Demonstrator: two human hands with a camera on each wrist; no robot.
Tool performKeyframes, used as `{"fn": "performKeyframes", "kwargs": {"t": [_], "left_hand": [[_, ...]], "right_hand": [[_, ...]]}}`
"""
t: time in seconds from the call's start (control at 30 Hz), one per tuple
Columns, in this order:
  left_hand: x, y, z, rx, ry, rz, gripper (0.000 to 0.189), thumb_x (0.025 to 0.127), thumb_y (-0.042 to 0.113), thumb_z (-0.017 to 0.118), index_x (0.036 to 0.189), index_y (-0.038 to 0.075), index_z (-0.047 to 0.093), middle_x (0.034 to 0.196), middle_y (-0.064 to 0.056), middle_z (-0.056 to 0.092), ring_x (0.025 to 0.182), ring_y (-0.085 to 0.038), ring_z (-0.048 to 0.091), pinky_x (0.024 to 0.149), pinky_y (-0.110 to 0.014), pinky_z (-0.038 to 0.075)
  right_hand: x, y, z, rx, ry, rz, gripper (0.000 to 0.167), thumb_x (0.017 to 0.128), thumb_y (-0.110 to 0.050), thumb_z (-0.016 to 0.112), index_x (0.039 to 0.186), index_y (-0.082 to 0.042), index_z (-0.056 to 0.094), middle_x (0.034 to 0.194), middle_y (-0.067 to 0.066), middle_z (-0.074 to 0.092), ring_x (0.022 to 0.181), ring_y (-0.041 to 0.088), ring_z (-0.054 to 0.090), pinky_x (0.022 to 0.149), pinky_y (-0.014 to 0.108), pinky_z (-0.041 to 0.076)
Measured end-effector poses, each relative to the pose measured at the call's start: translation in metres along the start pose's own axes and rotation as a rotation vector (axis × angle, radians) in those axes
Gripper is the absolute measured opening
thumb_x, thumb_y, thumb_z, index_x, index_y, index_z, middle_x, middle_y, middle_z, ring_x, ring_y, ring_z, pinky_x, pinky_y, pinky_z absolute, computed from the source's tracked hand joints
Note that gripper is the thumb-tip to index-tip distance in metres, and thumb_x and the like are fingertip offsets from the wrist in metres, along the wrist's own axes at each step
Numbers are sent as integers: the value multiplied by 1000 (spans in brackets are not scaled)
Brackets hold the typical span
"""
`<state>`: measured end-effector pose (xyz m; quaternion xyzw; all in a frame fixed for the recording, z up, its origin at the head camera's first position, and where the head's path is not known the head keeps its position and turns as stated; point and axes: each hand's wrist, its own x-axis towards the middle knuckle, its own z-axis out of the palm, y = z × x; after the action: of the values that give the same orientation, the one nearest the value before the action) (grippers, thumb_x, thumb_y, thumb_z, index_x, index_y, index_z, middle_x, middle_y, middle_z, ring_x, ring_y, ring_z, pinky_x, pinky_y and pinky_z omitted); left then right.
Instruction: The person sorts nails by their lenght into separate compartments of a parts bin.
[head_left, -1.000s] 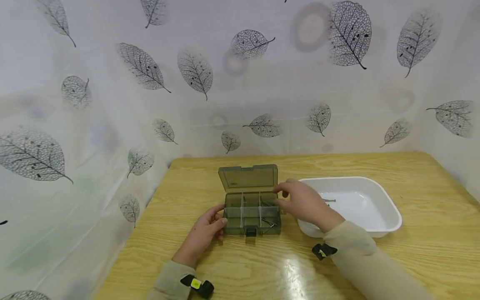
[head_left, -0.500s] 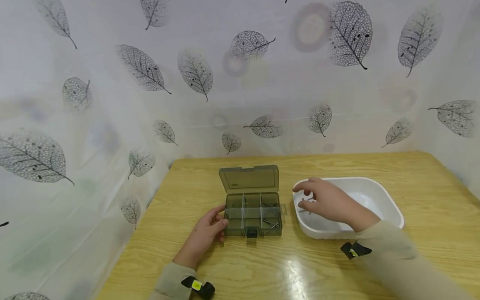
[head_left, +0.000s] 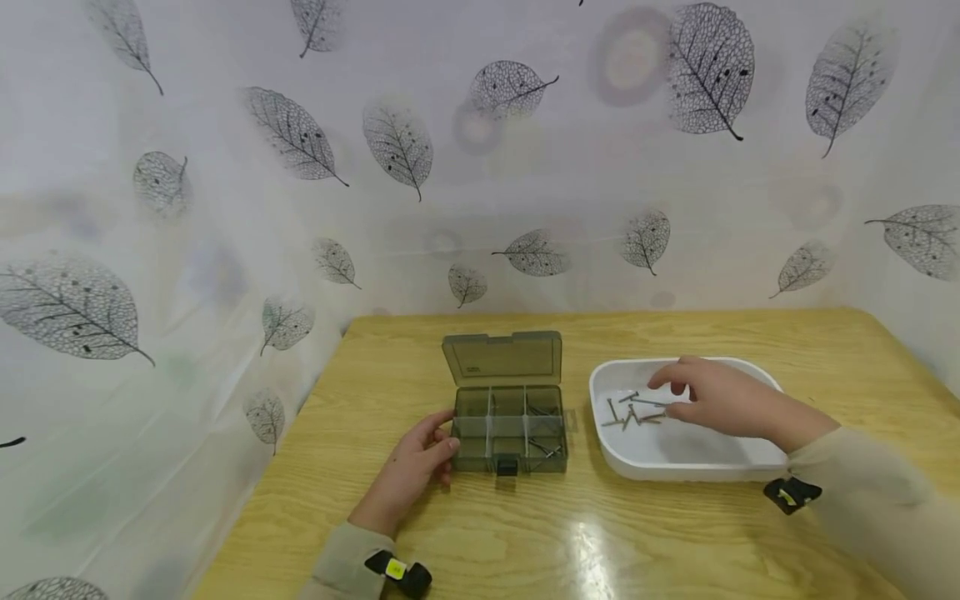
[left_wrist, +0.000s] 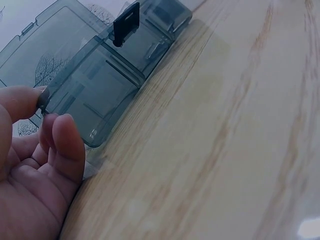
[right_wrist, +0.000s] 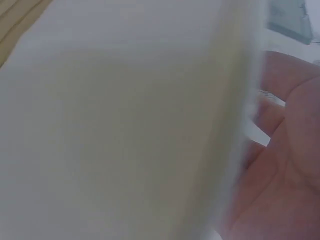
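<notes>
A dark translucent compartment box (head_left: 471, 450) stands on the table with its lid (head_left: 510, 358) raised. Its right-hand compartments hold a few screws (head_left: 546, 450). My left hand (head_left: 420, 454) grips the box's left end, and in the left wrist view its thumb and fingers pinch a corner (left_wrist: 45, 97). My right hand (head_left: 723, 400) hovers over the white tray with thumb and fingers bent and apart. Just left of its fingertips, several screws (head_left: 630, 415) lie loose in the tray. In the right wrist view the tray wall hides the fingertips.
The white tray (head_left: 690, 471) sits to the right of the box, with a narrow strip of wooden table (head_left: 517, 542) between them. A leaf-patterned curtain (head_left: 420, 250) hangs behind the table and along its left side.
My right hand has moved right, from the box's right compartments to over the tray, uncovering the screws there. My left hand stays at the box's left end.
</notes>
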<state>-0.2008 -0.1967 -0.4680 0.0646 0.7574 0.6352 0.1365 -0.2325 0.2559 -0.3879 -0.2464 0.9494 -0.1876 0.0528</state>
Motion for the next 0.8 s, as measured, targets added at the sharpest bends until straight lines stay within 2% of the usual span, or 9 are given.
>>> {"fn": "performKeyframes", "kwargs": {"t": [0.1, 0.27, 0.57, 0.8], "left_hand": [[1, 0, 1, 3, -3, 4, 55, 104, 13, 59, 154, 5, 38, 105, -13, 52, 73, -21, 56, 64, -34, 56], [0, 1, 3, 2, -10, -3, 56, 104, 12, 59, 154, 4, 37, 104, -13, 52, 72, -20, 56, 63, -33, 56], [-1, 1, 2, 5, 7, 6, 56, 103, 13, 60, 154, 4, 38, 103, -13, 53, 71, -20, 56, 62, -32, 56], [-1, 2, 2, -2, 4, -1, 56, 103, 12, 60, 154, 5, 38, 103, -13, 52, 70, -20, 55, 62, -32, 55]], "right_hand": [[0, 13, 4, -27, -10, 4, 32, 90, -20, 73, 121, -12, 70, 99, -2, 63, 82, 12, 55, 70, 34, 48], [-1, 26, 14, 6, -38, 27, 31, 90, -12, 71, 120, -5, 70, 97, -1, 63, 86, 13, 56, 74, 36, 49], [9, 24, 22, 64, -49, 52, 22, 91, -12, 70, 114, -11, 71, 85, -6, 59, 75, 13, 50, 68, 33, 43], [14, 24, 32, 98, -3, 135, 23, 95, -16, 67, 117, -8, 68, 82, -2, 57, 72, 15, 49, 64, 33, 42]]}}
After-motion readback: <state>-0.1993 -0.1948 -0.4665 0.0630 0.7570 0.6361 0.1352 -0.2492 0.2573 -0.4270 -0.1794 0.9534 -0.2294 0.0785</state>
